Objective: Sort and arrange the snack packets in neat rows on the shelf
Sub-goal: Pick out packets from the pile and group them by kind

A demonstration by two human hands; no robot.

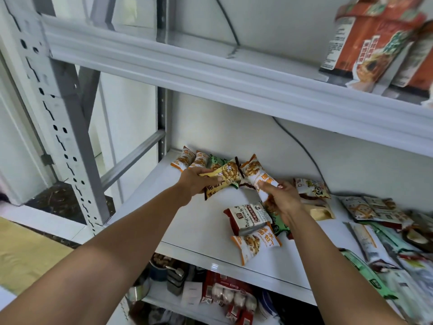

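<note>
On the white middle shelf (192,221) my left hand (195,181) grips a yellow snack packet (226,175) together with a brown one under it. My right hand (281,198) holds an orange-and-white packet (255,175) by its lower end, lifted over the shelf. Behind the hands, a short row of orange and green packets (196,159) leans against the back wall. Loose packets lie near my right wrist: a grey-and-red one (248,218), an orange-and-white one (255,243) and a green one partly hidden under my arm.
A messy heap of mixed packets (384,228) covers the shelf's right part. Large red bags (375,41) stand on the upper shelf. The lower shelf holds jars and red packs (225,292). A perforated upright post (63,127) stands left; a cable (302,146) runs down the back wall.
</note>
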